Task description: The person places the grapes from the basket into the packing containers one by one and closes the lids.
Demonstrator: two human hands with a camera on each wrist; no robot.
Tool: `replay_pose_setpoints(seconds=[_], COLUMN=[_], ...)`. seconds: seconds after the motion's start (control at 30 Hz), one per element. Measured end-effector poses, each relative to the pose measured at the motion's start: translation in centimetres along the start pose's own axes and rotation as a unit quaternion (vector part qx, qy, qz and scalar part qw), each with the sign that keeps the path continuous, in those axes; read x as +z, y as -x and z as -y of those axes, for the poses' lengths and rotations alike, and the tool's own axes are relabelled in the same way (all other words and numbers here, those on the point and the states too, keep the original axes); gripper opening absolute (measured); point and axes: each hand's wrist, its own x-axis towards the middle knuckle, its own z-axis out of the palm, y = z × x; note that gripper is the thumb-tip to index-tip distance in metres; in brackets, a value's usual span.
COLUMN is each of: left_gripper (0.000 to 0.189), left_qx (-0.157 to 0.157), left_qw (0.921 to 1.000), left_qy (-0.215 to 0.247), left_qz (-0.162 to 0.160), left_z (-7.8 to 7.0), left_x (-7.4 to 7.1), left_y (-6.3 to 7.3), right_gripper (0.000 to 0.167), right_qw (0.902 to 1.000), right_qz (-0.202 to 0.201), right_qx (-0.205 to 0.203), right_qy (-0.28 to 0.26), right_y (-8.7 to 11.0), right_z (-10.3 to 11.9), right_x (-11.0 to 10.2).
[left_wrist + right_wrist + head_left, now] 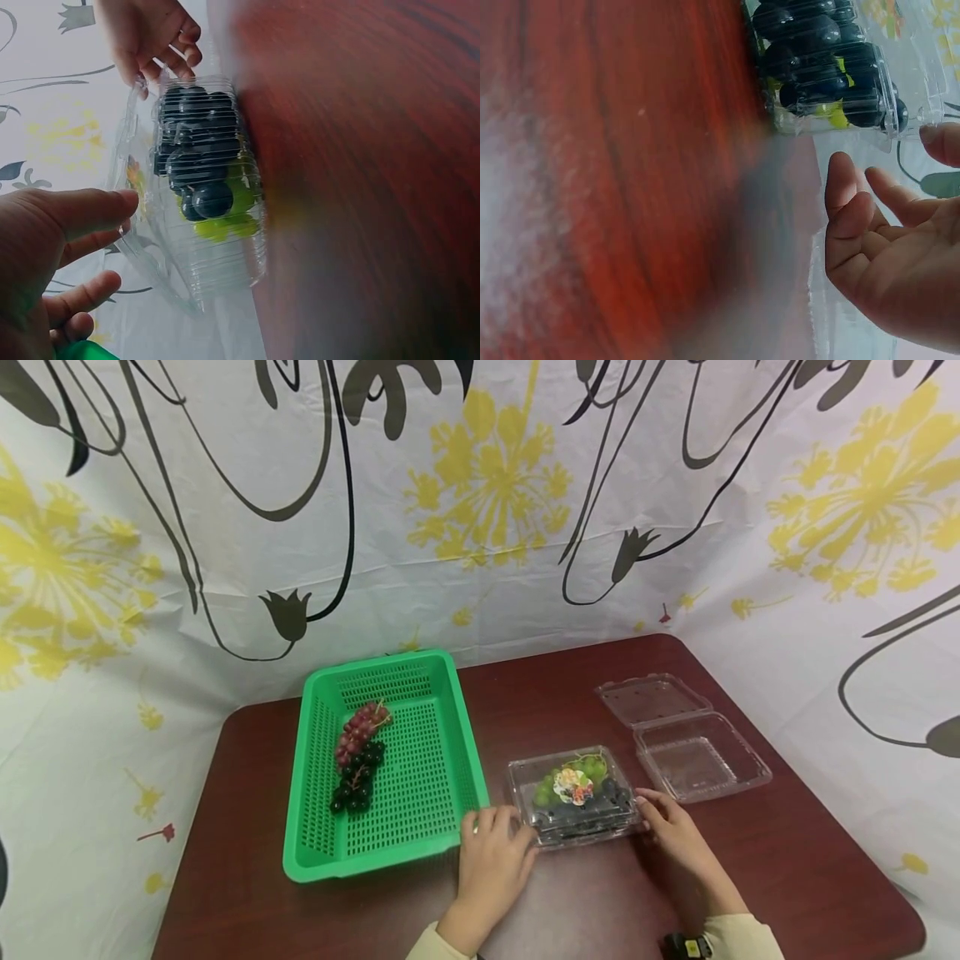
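Note:
A clear plastic clamshell box (pixel 528 785) with a round fruit sticker on its lid stands on the table in the head view. Inside lie green grapes (pixel 594 767) and dark grapes (pixel 199 172). My left hand (pixel 491 856) is at its front left corner, and the left wrist view shows the thumb (pixel 90 212) right at the lid's edge. At the opposite side is my right hand (pixel 678 835), its thumb (pixel 943 142) at the lid's rim. The right hand's other fingers (pixel 847 217) bend loosely below, apart from the box in the right wrist view.
A green plastic basket (pixel 298 777) on the left holds red grapes (pixel 362 731) and black grapes (pixel 356 781). Behind the right hand an empty clamshell box (pixel 705 760) lies with its lid folded back. A patterned cloth (pixel 450 610) rises behind the dark red table (pixel 570 902).

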Motion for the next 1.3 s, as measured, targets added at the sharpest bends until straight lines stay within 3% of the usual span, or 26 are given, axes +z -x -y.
replay_pose_setpoints(seconds=[0.23,0.4,0.63,0.9,1.3], left_gripper=[0.019,0.019,0.025,0.014,0.007], left_qx=[0.014,0.028,0.047,0.038,0.032], left_qw=[0.9996,0.9988,0.9971,0.997,0.9983], left_qy=[-0.024,-0.038,-0.058,-0.054,-0.042], left_qz=[-0.009,-0.012,-0.015,-0.04,-0.026], left_z=[0.3,0.5,0.5,-0.2,-0.5], left_x=[0.4,0.5,0.9,1.2,1.0], left_y=[0.0,0.0,0.1,0.2,0.2], right_gripper=[0.044,0.045,0.042,0.047,0.045], right_qw=[0.9978,0.9973,0.9987,0.9982,0.9982], right_qz=[-0.001,-0.002,-0.006,-0.018,-0.033], right_qx=[0.045,0.04,0.036,0.055,0.05], right_qy=[0.05,0.061,0.036,0.015,0.0], right_y=[0.1,0.0,-0.1,0.0,0.4], right_z=[-0.4,-0.7,-1.2,-1.8,-1.4], right_x=[0.1,0.3,0.7,1.1,1.5])
